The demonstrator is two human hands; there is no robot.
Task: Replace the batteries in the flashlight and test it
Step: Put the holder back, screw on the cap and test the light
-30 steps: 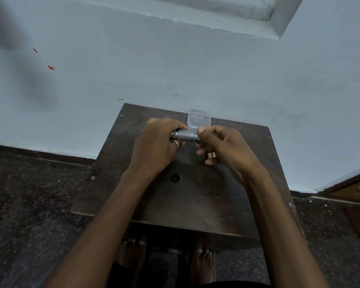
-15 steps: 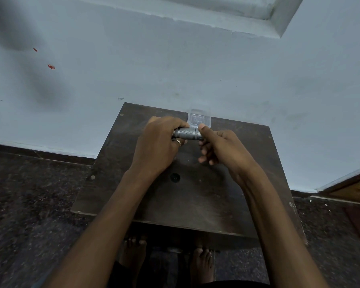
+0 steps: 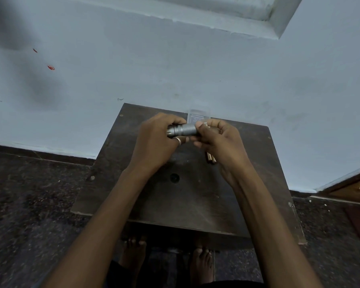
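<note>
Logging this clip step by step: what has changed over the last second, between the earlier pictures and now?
The right hand shifted slightly up at the tail end of the grey knurled metal flashlight, uncovering copper-coloured batteries on the dark wooden table. The left hand still grips the flashlight's head; the clear plastic case stayed behind.

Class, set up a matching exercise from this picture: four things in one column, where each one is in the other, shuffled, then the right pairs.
1. flashlight
2. clear plastic case
3. batteries
4. ring

A. on a left-hand finger
B. lying on the table under the right hand
C. held between both hands
D. at the table's far edge, by the wall

Pairs: 1-C, 2-D, 3-B, 4-A
</note>
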